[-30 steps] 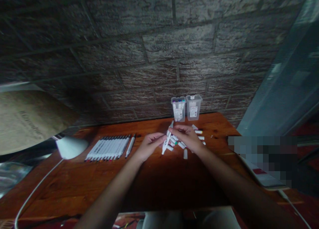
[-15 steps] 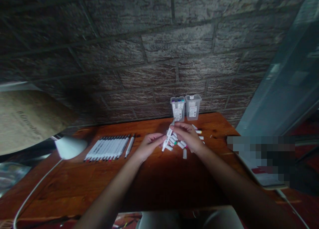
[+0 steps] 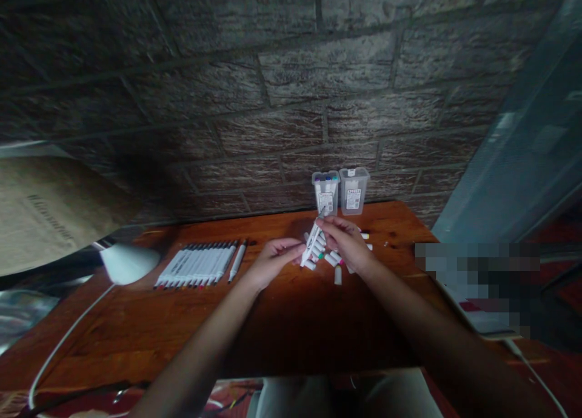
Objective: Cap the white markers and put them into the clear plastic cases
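Observation:
A white marker [image 3: 311, 243] is held at a slant above the wooden table by both hands. My left hand [image 3: 276, 260] pinches its lower part. My right hand [image 3: 346, 239] grips it near the upper end, where a dark tip points toward the boxes. Beneath and beside the hands lie several loose white marker caps [image 3: 337, 275], a few showing green, pink or yellow. To the left, a row of uncapped white markers [image 3: 195, 265] lies side by side, with one single marker [image 3: 237, 261] slightly apart from it.
Two clear plastic boxes [image 3: 353, 193] stand against the brick wall [image 3: 291, 127]; the left one contains markers. A lamp with a white base [image 3: 130, 263] and its cable is on the left of the wooden table [image 3: 273, 327]. At the right edge lies a partly blurred-out flat object.
Both hands still hold the marker, which has shifted slightly up and to the right. The whole view has moved a little; the marker row and boxes stay in place on the table.

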### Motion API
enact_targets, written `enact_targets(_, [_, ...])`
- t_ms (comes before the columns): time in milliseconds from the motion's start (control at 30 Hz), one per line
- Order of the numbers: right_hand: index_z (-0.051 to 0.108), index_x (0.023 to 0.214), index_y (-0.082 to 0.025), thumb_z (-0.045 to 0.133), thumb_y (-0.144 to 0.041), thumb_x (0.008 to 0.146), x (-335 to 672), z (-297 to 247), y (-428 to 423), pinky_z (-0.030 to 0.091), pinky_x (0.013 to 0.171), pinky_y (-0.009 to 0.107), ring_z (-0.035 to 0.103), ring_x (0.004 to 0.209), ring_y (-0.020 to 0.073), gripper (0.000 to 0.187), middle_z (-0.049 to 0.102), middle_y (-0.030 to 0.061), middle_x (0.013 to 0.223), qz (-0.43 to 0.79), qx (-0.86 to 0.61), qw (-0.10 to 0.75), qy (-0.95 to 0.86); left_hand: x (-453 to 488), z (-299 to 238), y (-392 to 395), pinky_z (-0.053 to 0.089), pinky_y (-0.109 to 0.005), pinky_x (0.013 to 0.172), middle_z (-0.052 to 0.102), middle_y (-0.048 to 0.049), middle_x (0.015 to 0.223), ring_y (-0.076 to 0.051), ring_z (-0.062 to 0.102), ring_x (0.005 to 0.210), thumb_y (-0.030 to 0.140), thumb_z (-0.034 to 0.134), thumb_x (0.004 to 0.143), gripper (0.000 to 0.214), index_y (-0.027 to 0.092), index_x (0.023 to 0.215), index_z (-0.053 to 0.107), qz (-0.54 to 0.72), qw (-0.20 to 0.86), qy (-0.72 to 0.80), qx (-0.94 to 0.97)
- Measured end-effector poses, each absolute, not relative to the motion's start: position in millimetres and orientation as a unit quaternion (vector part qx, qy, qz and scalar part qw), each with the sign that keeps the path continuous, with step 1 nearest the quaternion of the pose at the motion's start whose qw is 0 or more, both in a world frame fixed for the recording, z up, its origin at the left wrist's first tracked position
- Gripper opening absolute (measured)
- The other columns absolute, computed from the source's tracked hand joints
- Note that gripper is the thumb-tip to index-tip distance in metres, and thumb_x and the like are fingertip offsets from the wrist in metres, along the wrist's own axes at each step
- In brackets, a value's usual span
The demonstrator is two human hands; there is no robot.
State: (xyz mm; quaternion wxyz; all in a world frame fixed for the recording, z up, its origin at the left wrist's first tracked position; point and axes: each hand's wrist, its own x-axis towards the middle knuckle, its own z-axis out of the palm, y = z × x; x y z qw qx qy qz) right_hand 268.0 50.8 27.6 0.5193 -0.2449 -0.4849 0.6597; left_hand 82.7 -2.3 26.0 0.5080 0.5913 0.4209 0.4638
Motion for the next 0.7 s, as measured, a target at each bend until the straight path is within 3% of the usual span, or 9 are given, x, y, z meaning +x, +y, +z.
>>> enact_targets(333, [0.065,0.070,-0.018,0.080,-0.043,0.071,267.0,27.9,49.4,0.021,0.040,0.021,0.028,0.041,0.0035,0.030,0.044,-0.0086,0.052,0.683,-0.211,0.497,-0.492,86.8,26.1,-4.4,0.042,-0.023,0.063,0.072,-0.0047,0.076,-0.011,0.055,0.064,0.036,0.080,0.075,0.026,0.013,0.088,0.078,0.453,0.539,0.419,0.574])
enact_targets(700, [0.061,0.067,-0.017,0.081,-0.044,0.069,267.2,27.7,50.8,0.017,0.040,0.021,0.027,0.041,0.0028,0.034,0.044,-0.0083,0.052,0.685,-0.219,0.504,-0.478,81.6,17.5,0.0,0.042,-0.024,0.064,0.069,-0.0049,0.073,-0.011,0.054,0.064,0.038,0.078,0.077,0.029,0.012,0.088,0.077,0.467,0.538,0.410,0.569])
